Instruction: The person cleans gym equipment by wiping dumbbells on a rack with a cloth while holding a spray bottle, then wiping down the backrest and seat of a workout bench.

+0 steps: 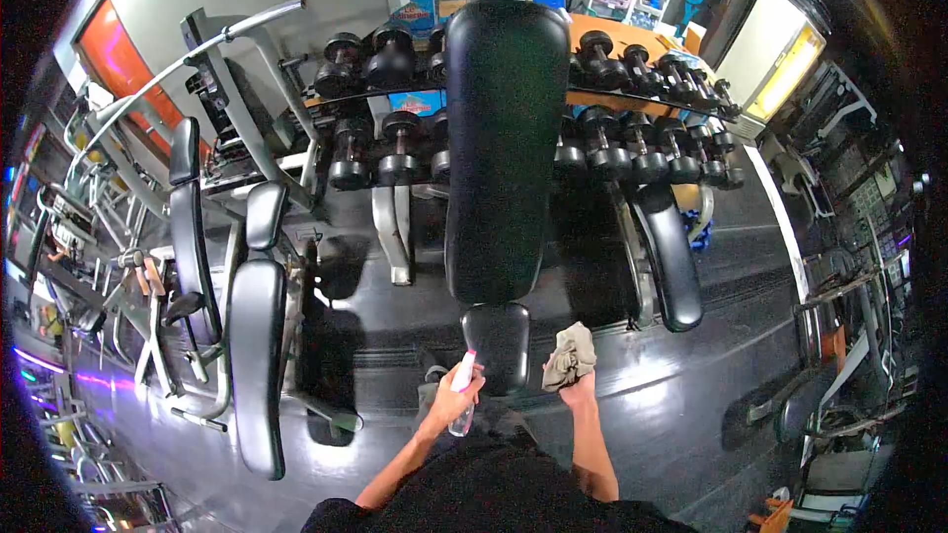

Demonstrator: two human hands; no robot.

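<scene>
My left hand (457, 397) is wrapped round a clear spray bottle (461, 423) with a pink and white top. In my right hand (579, 390) is a crumpled grey-beige cloth (570, 356), which hides most of the fingers. Directly ahead of me stands a black padded bench, its long backrest (502, 148) raised and its smaller seat pad (497, 347) between my two hands. Neither the bottle nor the cloth visibly touches the pads.
Behind the bench runs a two-tier rack of black dumbbells (399, 146). More black benches stand at left (258, 365) and right (668, 257). A metal exercise frame (242, 99) is at upper left, and other machines line the right edge.
</scene>
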